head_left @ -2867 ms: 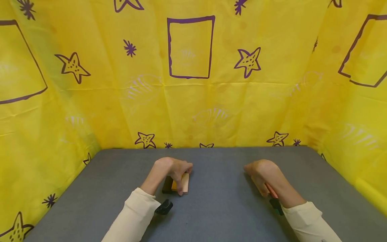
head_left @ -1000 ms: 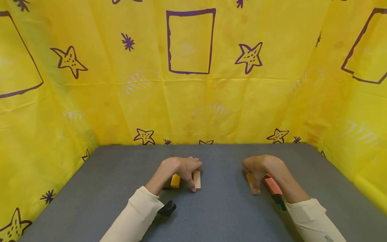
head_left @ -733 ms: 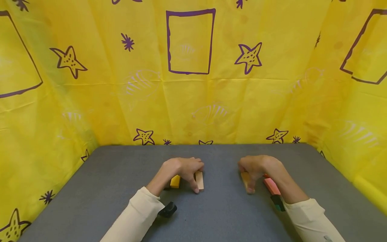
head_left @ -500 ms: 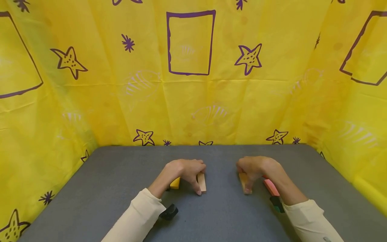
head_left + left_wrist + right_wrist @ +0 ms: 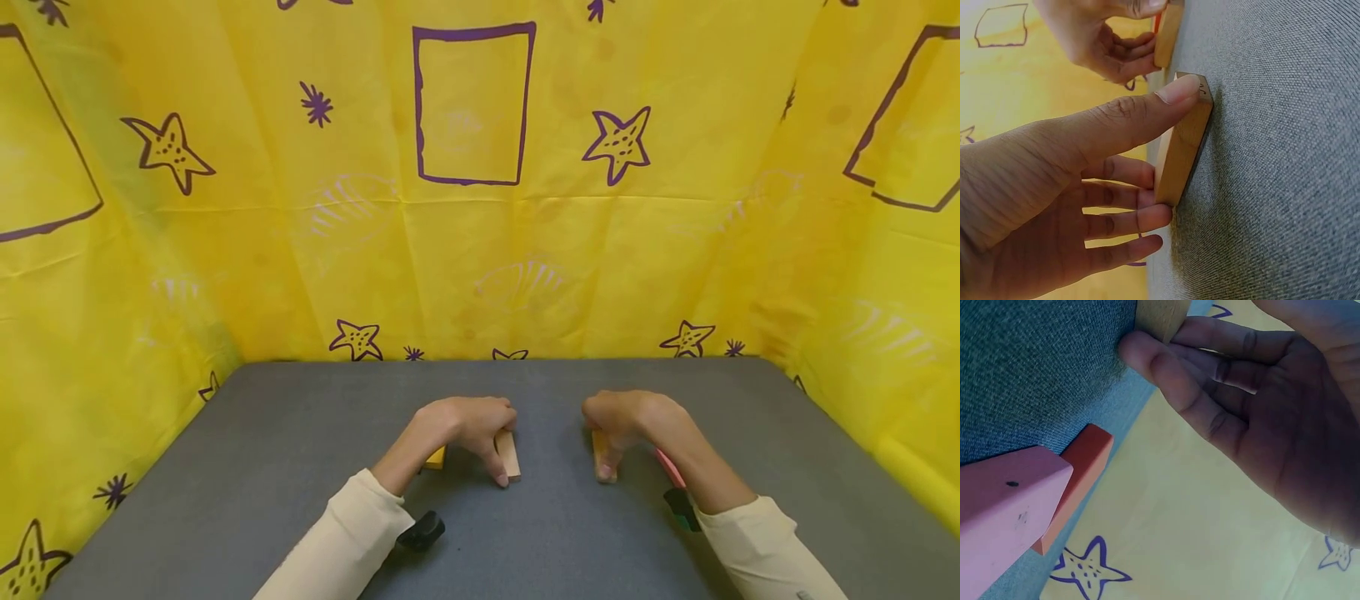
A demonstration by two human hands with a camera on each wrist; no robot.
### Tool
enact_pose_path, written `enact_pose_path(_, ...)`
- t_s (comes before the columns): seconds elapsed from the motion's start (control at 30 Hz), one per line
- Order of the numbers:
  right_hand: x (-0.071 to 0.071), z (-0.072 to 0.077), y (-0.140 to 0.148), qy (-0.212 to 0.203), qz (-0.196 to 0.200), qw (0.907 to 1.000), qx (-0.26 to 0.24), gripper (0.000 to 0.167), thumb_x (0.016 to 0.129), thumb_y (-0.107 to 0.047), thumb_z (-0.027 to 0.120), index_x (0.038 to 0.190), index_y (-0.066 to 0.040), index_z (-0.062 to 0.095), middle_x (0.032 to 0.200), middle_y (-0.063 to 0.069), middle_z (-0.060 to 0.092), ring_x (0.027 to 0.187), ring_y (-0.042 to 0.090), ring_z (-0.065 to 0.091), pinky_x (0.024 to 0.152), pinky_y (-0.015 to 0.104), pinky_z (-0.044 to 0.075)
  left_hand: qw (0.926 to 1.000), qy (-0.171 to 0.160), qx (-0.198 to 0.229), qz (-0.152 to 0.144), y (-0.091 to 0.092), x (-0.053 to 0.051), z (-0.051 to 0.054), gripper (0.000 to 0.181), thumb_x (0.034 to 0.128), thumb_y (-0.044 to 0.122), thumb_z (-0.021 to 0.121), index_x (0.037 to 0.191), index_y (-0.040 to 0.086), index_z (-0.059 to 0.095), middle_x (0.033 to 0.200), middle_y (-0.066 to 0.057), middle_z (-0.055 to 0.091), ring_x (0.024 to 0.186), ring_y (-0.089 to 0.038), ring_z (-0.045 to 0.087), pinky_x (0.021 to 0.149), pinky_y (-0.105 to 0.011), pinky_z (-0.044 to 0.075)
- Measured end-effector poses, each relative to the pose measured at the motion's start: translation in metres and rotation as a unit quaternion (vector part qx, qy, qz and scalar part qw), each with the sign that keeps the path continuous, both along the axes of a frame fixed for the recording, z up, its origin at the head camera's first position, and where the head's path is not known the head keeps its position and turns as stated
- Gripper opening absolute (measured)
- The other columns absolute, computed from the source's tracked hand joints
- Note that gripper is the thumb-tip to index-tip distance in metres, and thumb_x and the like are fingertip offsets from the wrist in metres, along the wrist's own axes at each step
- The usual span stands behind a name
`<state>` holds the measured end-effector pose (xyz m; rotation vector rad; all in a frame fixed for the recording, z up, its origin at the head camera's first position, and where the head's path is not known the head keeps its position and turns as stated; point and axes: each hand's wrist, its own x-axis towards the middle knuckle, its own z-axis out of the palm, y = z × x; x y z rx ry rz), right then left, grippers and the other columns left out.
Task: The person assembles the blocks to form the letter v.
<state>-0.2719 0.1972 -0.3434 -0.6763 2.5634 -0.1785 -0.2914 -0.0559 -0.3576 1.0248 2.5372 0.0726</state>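
"Grip status, pls?"
"L hand pinches pale block end-to-end; R hand pinches tan block, at pale one's 3 o'clock, apart."
"Tips?"
"Hold both level, w/ even thumb pressure, no twist."

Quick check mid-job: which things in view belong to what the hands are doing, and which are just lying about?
In the job, judging by grip:
pale block, held by the left hand
tan block, held by the right hand

Apparently just lying about, untouched:
yellow block
pink block
red block
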Motion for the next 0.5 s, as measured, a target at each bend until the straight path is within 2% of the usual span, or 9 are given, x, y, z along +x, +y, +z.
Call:
enact_pose_path(0.27, 0.0014, 0.0001, -0.0038, 0.013, 0.001, 0.9999, 0.006, 0.019, 0.068, -0.011, 0.094, 0.062, -0.018, 0.078, 0.061, -0.010, 0.071, 0.063, 0.006, 0.048, 0.067, 0.025, 0.043, 0.9999, 0.008, 0.008, -0.008, 0.0032, -0.0014, -0.0019, 0.051, 0.0791, 0.048, 0.090, 0.109, 0.015, 0.064, 0.101, 0.003, 0.056, 0.088, -0.010, 0.052, 0.075, -0.023, 0.044)
enact_pose_path(0.5, 0.0013, -0.0025, -0.0071, 0.028, 0.008, 0.9995, 0.009, 0.025, 0.070, -0.024, 0.098, 0.063, -0.017, 0.074, 0.062, -0.011, 0.054, 0.063, 0.009, 0.044, 0.066, 0.027, 0.043, 0.9998, 0.014, 0.010, -0.003, 0.0050, 0.0016, -0.0026, 0.049, 0.0780, 0.048, 0.091, 0.105, 0.015, 0.065, 0.098, 0.004, 0.055, 0.085, -0.010, 0.052, 0.074, -0.022, 0.044)
